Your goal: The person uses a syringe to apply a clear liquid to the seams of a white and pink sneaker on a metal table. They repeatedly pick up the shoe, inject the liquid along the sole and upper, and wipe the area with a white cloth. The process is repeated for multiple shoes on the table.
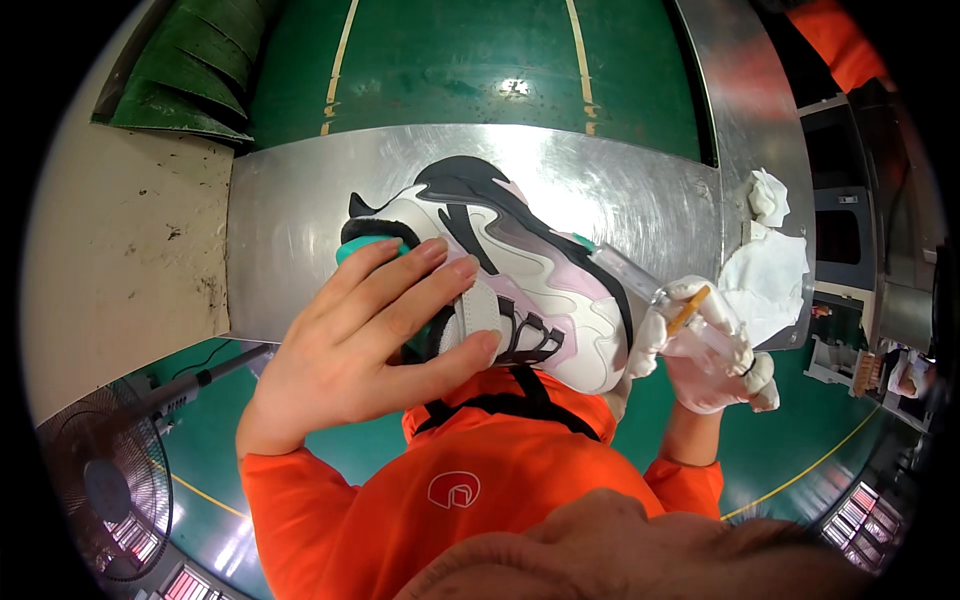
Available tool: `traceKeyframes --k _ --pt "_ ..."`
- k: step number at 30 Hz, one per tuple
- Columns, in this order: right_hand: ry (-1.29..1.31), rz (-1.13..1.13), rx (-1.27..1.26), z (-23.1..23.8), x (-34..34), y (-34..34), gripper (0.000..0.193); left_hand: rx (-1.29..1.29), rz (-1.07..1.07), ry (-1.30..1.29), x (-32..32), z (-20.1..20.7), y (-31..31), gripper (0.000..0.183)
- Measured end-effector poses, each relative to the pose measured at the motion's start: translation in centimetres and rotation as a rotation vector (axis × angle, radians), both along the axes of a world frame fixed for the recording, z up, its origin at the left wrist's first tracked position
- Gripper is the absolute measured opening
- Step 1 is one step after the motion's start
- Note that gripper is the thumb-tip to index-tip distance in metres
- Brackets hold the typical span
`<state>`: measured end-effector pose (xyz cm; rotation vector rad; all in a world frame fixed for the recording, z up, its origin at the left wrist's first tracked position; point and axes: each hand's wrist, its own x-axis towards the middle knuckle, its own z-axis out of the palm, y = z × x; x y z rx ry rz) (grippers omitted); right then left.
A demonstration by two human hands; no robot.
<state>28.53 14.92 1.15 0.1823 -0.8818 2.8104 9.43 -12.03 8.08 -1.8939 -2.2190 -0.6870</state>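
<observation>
A white sneaker (560, 330) with pale lilac and black parts lies on its side on the metal bench. Teal lining or stuffing shows at its dark collar. My bare left hand (375, 335) grips the shoe at the tongue and collar, fingers spread over the upper and thumb beside the laces. My right hand (705, 345), with white coverings on its fingers, is closed around a clear, tube-like tool (630, 272). The tool's greenish tip is at the sole edge; I cannot tell whether it touches. A thin yellow-brown stick (688, 311) also sits between the right fingers.
The metal bench plate (290, 250) adjoins a green conveyor belt (460, 70) with yellow lines. Crumpled white cloths (765, 280) lie at the right edge. A cream panel (130, 250) borders the left, with a black fan (105, 490) below. Another person's orange sleeve (838, 42) shows far right.
</observation>
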Motion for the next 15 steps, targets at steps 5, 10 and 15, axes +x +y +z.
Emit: traceKeyframes --k 5,10,15 --pt "-0.158 0.032 -0.012 -2.0 0.8 1.0 0.116 0.002 -0.030 -0.005 -0.3 0.2 0.3 0.036" --pt "-0.294 0.045 0.046 -1.8 1.3 1.4 0.116 0.028 -0.029 -0.015 -0.4 -0.1 0.4 0.034" --pt "-0.125 0.076 0.082 -1.3 -0.1 0.9 0.117 0.029 -0.038 -0.005 -0.5 -0.1 0.5 0.034"
